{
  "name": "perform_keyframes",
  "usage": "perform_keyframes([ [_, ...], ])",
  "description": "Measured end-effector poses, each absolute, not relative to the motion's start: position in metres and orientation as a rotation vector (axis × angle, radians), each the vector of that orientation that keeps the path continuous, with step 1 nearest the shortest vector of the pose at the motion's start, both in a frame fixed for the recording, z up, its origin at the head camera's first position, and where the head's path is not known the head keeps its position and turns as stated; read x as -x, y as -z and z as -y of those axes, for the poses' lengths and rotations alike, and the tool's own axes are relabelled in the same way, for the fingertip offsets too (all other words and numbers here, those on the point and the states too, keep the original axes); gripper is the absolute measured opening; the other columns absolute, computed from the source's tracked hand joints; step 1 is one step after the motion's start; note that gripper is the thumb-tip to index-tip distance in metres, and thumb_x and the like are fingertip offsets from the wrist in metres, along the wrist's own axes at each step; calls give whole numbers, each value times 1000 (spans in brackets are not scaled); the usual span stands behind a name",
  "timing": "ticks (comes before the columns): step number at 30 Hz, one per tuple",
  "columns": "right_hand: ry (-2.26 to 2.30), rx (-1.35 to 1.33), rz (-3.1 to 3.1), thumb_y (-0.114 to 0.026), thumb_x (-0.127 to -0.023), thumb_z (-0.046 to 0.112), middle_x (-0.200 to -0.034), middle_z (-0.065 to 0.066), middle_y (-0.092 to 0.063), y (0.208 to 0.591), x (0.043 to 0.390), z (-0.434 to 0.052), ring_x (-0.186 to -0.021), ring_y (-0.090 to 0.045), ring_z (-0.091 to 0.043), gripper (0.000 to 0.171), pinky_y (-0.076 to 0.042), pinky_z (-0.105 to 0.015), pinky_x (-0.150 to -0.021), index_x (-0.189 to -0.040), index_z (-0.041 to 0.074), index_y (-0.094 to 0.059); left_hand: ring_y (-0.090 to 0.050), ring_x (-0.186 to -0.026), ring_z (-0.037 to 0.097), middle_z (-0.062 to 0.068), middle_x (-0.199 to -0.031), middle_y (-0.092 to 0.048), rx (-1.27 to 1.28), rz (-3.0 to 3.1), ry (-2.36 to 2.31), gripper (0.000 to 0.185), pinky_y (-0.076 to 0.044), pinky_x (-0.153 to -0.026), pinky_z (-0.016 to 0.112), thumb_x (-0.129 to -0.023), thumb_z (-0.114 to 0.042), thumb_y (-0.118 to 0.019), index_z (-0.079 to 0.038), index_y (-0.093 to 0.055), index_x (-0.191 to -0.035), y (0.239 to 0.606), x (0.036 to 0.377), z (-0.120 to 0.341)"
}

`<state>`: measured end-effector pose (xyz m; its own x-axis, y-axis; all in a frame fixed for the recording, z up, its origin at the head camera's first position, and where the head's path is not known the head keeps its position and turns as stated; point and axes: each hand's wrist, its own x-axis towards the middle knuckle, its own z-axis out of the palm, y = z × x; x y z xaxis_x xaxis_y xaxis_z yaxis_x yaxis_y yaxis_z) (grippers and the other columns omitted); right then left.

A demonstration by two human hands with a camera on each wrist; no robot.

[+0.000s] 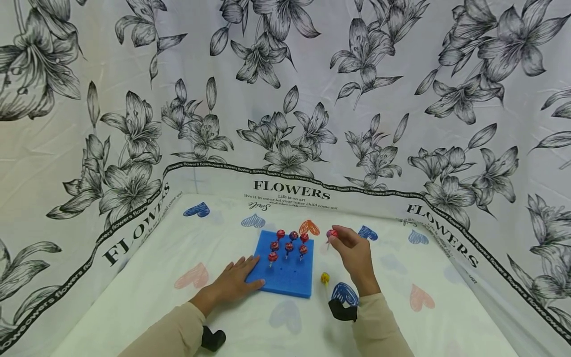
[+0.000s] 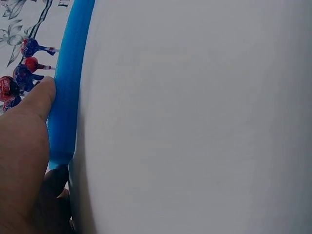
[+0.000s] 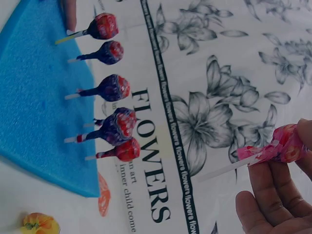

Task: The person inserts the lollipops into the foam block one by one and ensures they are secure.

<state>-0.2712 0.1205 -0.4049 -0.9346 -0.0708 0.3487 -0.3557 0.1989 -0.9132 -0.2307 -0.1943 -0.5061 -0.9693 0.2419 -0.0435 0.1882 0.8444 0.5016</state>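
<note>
A pink-and-red wrapped lollipop (image 3: 288, 143) is pinched by its candy end in my right hand (image 1: 357, 255), its white stick pointing down and left. That hand is held to the right of a blue foam board (image 1: 287, 286). My left hand (image 1: 233, 284) rests on the board's left edge with fingers spread, and in the left wrist view its thumb (image 2: 41, 97) lies against the foam's side. Several red and dark-blue lollipops (image 1: 289, 246) stand upright in rows in the board, sticks in the foam. Small holes show in the board's nearer part.
A yellow lollipop (image 1: 325, 277) lies on the heart-printed white cloth (image 1: 241, 332) right of the board. Flower-printed white curtains (image 1: 290, 59) rise behind and on both sides. Black straps (image 1: 343, 311) hang at both wrists.
</note>
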Motion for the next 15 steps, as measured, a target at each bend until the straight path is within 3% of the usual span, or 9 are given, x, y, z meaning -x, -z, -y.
perform_keyframes([
  [15,-1865,-586,2117,-70,-90,15,-108,-9,-68,387,263,-100,-97,-65,-24,30,-52,-31,-84,-119,7,-67,-18,-142,38,14,-153,-31,-398,-2932,-802,81,-9,-111,57,-92,-60,-52,-12,-30,-153,505,229,195],
])
